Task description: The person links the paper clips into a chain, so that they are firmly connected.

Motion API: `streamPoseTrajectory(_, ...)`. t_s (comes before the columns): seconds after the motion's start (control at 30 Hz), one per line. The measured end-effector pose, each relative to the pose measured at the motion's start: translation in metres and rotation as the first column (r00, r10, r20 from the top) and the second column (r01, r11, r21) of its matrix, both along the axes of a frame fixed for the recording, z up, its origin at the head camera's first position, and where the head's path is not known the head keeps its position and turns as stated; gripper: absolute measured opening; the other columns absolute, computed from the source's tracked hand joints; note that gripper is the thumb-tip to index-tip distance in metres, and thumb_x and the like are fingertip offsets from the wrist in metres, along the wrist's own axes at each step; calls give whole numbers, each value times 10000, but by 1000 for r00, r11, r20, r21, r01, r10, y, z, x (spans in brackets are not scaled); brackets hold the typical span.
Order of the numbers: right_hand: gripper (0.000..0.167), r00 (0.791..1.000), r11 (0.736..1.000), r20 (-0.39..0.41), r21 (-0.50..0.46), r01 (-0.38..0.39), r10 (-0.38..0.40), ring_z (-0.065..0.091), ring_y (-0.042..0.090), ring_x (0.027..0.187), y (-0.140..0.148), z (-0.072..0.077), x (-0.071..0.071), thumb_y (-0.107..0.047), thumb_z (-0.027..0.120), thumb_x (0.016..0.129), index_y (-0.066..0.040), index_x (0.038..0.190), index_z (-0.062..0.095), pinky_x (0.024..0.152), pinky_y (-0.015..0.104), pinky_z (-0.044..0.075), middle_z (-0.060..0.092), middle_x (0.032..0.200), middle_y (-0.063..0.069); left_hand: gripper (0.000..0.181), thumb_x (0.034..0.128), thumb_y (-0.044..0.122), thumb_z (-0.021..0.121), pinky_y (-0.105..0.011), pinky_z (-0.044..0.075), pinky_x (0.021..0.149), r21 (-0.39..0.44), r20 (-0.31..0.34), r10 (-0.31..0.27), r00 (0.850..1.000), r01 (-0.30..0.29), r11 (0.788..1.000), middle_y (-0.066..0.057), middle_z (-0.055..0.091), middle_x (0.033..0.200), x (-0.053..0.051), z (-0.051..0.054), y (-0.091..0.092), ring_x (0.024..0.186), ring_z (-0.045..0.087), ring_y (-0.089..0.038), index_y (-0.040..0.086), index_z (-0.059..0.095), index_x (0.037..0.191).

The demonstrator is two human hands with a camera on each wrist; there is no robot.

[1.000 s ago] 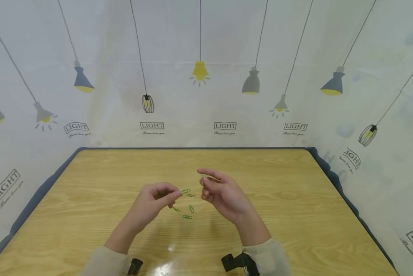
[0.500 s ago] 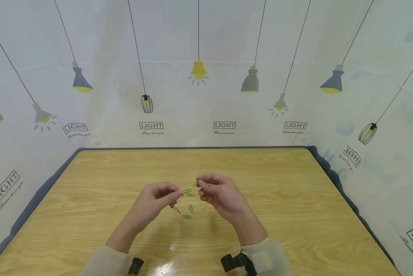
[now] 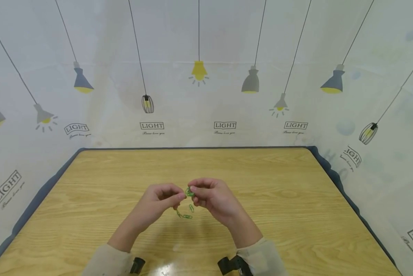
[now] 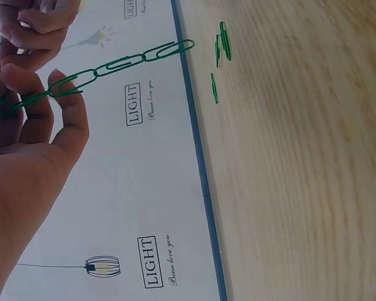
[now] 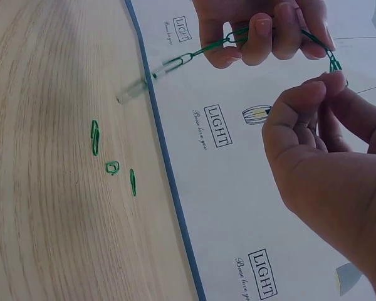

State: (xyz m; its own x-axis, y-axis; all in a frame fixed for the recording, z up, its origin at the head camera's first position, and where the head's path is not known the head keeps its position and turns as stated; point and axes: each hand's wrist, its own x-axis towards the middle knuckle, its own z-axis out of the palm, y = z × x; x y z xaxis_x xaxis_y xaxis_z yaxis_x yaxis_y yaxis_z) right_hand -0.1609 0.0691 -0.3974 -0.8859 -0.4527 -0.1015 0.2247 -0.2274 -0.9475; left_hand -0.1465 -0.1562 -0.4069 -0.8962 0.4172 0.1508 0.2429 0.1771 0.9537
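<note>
A chain of linked green paper clips (image 4: 119, 64) runs through my left hand (image 3: 154, 203) and hangs below its fingers. The left thumb and forefinger pinch the chain near its upper end. Close against it, my right hand (image 3: 218, 199) pinches a green paper clip (image 3: 189, 191) between thumb and forefinger. In the right wrist view the fingertips cover most of that clip where it meets the chain's end (image 5: 333, 59); whether the two are linked I cannot tell. Under the hands, loose green paper clips (image 5: 95, 138) lie apart on the table.
The wood-grain table (image 3: 278, 191) has a dark blue edge (image 3: 192, 148). Behind and beside it stands a pale sheet (image 3: 175, 46) printed with hanging lamps. Dark wrist mounts (image 3: 234, 265) sit at both sleeves.
My right hand has moved left and slightly down, bringing its paper clip to the chain's end at the left fingertips. Its raised forefinger has closed onto the clip. The left hand barely moved.
</note>
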Motion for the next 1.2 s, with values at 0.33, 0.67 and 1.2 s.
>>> streamPoseTrajectory(0.33,113,999,1000,13,1,-30,30,598,99,755,2,2,1,-56,599,1073,-49,1128,697,735,220,550,680,974,-6,239,1098,195,606,-325,545,776,17,-4,-22,1000,22,1000,-11,657,863,1,0,0,792,613,-123,-14,716,1132)
streamPoseTrajectory(0.67,105,1000,1000,-7,-2,-30,30,590,95,744,4,0,0,-51,601,1072,-40,1127,689,745,236,546,659,960,-15,252,1113,217,578,-294,513,756,20,-25,-8,1000,9,1000,-33,602,847,2,2,2,793,598,-152,-9,686,1086)
streamPoseTrajectory(1.2,150,997,998,-38,-6,60,-61,619,94,758,7,8,1,-50,659,1041,-17,1157,748,744,227,561,720,973,-33,272,1105,231,596,-314,564,1007,14,39,-118,992,118,993,-106,748,1047,1,-4,-5,1005,719,-131,30,697,1257)
